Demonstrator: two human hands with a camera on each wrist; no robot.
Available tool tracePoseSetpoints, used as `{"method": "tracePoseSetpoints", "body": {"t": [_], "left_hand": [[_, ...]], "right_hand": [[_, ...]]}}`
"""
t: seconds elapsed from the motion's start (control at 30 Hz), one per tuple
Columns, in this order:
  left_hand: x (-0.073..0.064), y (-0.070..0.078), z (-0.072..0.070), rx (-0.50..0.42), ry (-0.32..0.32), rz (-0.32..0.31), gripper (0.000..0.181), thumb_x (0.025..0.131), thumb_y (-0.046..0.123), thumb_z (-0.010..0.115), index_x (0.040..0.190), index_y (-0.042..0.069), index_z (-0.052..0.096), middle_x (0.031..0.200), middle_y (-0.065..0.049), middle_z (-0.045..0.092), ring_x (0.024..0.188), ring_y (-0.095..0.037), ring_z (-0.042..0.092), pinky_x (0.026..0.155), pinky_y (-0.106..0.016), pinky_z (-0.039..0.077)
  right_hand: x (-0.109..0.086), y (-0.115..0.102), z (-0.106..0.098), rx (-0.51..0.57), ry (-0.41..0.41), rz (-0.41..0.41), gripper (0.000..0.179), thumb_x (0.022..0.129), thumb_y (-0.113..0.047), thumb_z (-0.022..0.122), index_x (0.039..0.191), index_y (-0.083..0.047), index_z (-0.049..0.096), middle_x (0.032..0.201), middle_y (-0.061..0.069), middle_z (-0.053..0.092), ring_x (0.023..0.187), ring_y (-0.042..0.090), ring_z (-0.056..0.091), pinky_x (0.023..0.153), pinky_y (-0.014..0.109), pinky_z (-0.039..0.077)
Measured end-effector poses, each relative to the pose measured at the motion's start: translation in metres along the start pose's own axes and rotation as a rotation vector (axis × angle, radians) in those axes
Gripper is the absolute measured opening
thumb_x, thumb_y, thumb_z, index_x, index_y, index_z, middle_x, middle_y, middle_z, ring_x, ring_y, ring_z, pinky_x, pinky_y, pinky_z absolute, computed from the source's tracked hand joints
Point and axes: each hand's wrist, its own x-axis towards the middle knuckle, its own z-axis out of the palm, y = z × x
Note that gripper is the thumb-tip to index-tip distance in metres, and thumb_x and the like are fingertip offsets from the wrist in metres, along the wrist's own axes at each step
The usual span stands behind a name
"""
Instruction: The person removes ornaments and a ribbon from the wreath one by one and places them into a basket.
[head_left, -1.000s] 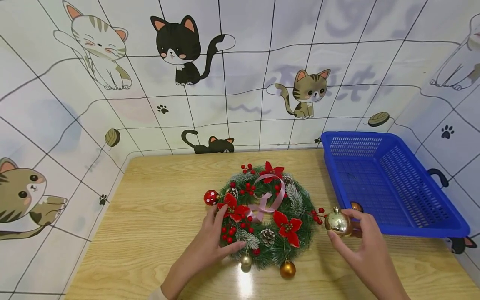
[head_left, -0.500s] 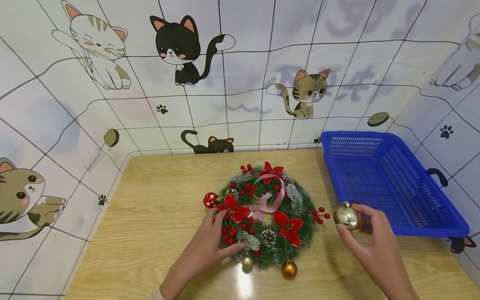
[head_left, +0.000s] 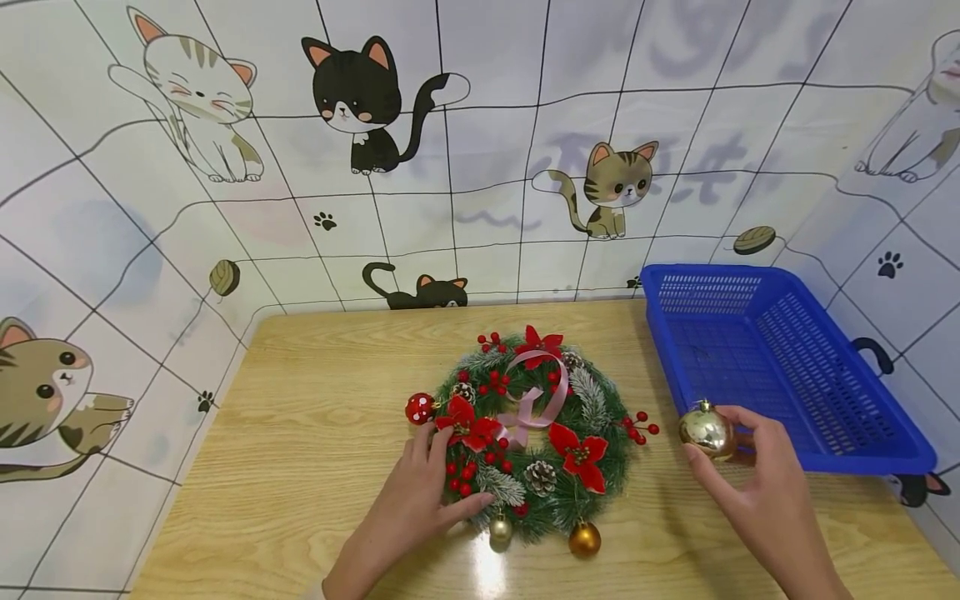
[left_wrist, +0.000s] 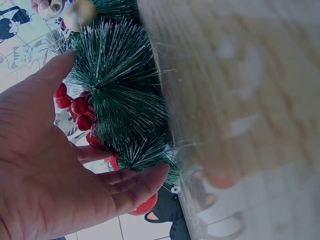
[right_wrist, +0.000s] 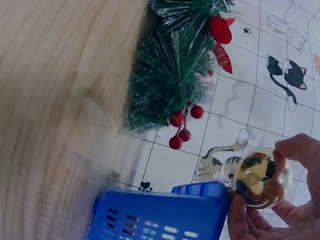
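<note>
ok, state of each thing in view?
shiny gold ball, held, cap up
right hand, pinching the shiny gold ball
wreath, lying flat on the table
left hand, touching the wreath
pink ribbon, looped
dotted red ball, at wreath's left edge
small pale ball, at wreath's near edge
amber ball, at wreath's near edge
blue basket, upright, open-topped

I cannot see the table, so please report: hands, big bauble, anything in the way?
Right hand holding big bauble, apart from wreath. Left hand at wreath's left edge. Berries jutting from wreath's right side; otherwise gap looks open.
</note>
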Motion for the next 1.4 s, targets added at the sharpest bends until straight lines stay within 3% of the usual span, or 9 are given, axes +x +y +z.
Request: {"method": "tracePoseSetpoints", "body": {"t": [0.37,0.67,0.83,1.07,1.4], "left_hand": [[-0.003,0.005,0.001,0.021,0.018,-0.002,0.105,0.09,0.072,0.078,0.152,-0.008,0.048,0.152,-0.031,0.045,0.133,-0.048,0.054,0.106,-0.062,0.051],[-0.006,0.01,0.004,0.047,0.044,-0.001,0.104,0.091,0.072,0.078,0.149,-0.009,0.05,0.148,-0.03,0.048,0.129,-0.048,0.056,0.103,-0.062,0.053],[-0.007,0.013,0.005,0.069,0.049,-0.018,0.104,0.091,0.071,0.078,0.15,-0.01,0.05,0.15,-0.033,0.048,0.131,-0.052,0.056,0.102,-0.065,0.053],[-0.007,0.017,0.007,0.085,0.052,-0.042,0.105,0.091,0.071,0.078,0.149,-0.011,0.05,0.149,-0.035,0.048,0.129,-0.053,0.056,0.1,-0.063,0.055],[-0.009,0.023,0.011,0.116,0.072,-0.061,0.105,0.091,0.074,0.075,0.147,-0.011,0.052,0.147,-0.036,0.048,0.132,-0.054,0.054,0.1,-0.063,0.055]], "right_hand": [[0.008,0.011,-0.012,-0.026,-0.011,0.053,0.062,0.088,-0.005,0.09,0.14,0.009,0.058,0.128,0.023,0.057,0.1,-0.01,0.049,0.076,0.003,0.045],[0.007,0.018,-0.018,-0.083,-0.008,0.087,0.064,0.091,-0.011,0.089,0.143,0.009,0.057,0.13,0.026,0.055,0.1,-0.01,0.044,0.076,0.001,0.041],[0.007,0.021,-0.02,-0.112,-0.028,0.113,0.065,0.093,-0.015,0.088,0.144,0.008,0.056,0.131,0.027,0.055,0.099,0.003,0.05,0.074,0.001,0.04],[0.008,0.024,-0.023,-0.118,-0.039,0.129,0.065,0.095,-0.014,0.086,0.145,0.012,0.053,0.129,0.031,0.054,0.102,0.042,0.06,0.072,0.0,0.037],[0.01,0.027,-0.025,-0.157,-0.059,0.177,0.067,0.099,-0.022,0.084,0.147,0.011,0.051,0.132,0.033,0.051,0.104,0.045,0.058,0.07,0.003,0.036]]}}
